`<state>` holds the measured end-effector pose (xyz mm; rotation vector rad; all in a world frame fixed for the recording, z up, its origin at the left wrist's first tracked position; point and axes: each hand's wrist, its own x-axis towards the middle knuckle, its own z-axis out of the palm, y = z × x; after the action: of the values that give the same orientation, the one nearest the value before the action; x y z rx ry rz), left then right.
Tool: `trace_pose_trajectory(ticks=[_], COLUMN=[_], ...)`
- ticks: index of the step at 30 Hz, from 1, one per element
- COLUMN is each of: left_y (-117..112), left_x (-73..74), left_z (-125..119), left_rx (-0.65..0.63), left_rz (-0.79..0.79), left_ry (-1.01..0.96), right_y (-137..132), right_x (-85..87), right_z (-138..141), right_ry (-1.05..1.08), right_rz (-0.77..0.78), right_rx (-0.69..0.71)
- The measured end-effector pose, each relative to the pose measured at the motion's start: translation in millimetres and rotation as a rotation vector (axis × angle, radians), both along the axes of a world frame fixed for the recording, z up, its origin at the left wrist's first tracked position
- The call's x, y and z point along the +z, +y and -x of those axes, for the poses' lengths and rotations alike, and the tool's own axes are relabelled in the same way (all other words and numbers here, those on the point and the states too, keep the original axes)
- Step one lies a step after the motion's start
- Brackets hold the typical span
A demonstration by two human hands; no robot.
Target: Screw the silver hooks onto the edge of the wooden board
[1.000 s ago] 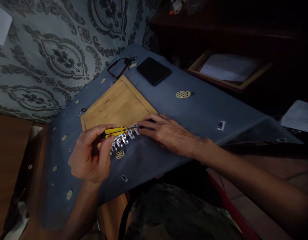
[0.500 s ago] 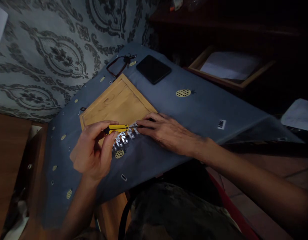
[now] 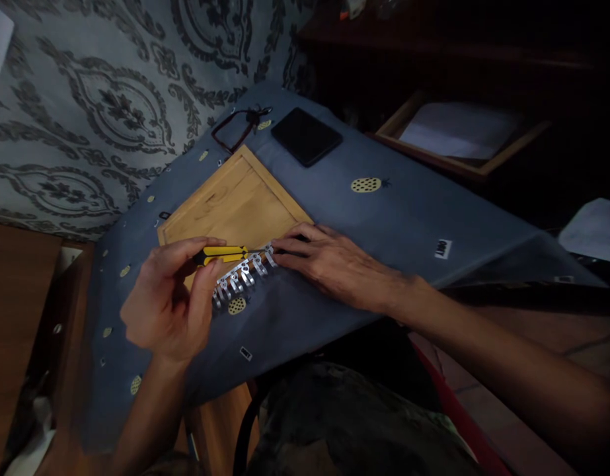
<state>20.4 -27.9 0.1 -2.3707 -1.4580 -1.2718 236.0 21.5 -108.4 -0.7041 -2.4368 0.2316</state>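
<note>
My left hand (image 3: 173, 301) is closed round the black-and-yellow handle of a screwdriver (image 3: 226, 254). Its thin shaft points right, toward the far end of a silver metal hook rail (image 3: 246, 271). The rail, with several curved hooks, lies along the near edge of a wooden board (image 3: 230, 208) with a raised frame. My right hand (image 3: 334, 266) rests at the board's right corner, its fingers gripping the right end of the rail. Those fingertips hide that end, and whether a screw is there I cannot make out.
A blue tablecloth (image 3: 404, 225) with pineapple prints covers the table. Behind the board lie a black phone or tablet (image 3: 306, 136) and keys on a dark strap (image 3: 255, 119). An open drawer (image 3: 513, 149) with white paper stands at the right, a patterned wall (image 3: 111, 112) at the left.
My left hand and the screwdriver have drawn back to the left, showing more of the shaft and rail. The right hand stays in place.
</note>
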Motion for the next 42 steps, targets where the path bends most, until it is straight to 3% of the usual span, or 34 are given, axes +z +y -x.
trace_pose_trajectory(ticks=[5, 8, 13, 16, 21, 33, 42], left_y=[12, 23, 60, 87, 115, 132, 135], left_x=[-4.1, -3.0, -3.9, -13.6, -32.9, -39.4, -58.0], left_z=[5, 9, 35, 57, 77, 93, 102], left_rx=[-0.035, -0.009, -0.002, 0.03, 0.05, 0.189, 0.288], left_rz=[-0.194, -0.193, 0.003, 0.2, 0.343, 0.39, 0.486], left_ry=[-0.047, -0.213, -0.515, -0.55, -0.687, -0.987, -1.058], right_y=[0, 1, 1, 0, 0, 0, -1], right_x=[-2.1, -5.4, -7.2, -5.7, -4.2, -5.5, -5.9], right_z=[0, -1, -1, -1, 0, -1, -1], right_ry=[0.043, 0.068, 0.069, 0.046, 0.042, 0.059, 0.047], right_rz=[-0.005, -0.001, 0.036, 0.047, 0.03, 0.021, 0.01], right_rx=[0.012, 0.024, 0.029, 0.016, -0.002, -0.004, -0.011])
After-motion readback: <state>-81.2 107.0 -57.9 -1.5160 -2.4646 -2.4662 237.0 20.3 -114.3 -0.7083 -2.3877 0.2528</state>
